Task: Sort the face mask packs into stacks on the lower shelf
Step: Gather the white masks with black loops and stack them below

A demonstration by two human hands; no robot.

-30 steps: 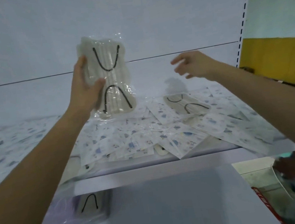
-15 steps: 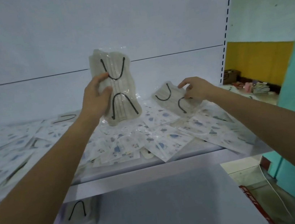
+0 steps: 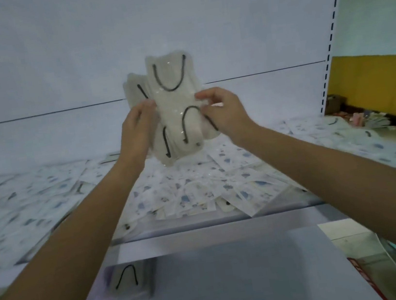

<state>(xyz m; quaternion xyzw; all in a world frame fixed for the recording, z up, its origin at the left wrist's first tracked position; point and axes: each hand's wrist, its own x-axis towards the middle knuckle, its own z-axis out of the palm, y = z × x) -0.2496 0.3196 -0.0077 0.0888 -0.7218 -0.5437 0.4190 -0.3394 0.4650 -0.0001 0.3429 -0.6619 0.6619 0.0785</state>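
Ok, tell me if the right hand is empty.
No, the right hand pinches the white packs, which the left hand also holds.

The right hand [image 3: 225,113], which a second ago reached open above the upper shelf [image 3: 204,238] and half a second ago pinched a second cream pack [image 3: 174,99] lying on the heap of printed packs [image 3: 185,194], has lifted that pack clear of the heap. It has brought it across to the cream face mask pack [image 3: 135,87] held up by the left hand [image 3: 138,130]. The two packs now overlap, the second one nearer the camera and covering most of the first. Both hands now meet at the pair, where before they were well apart.
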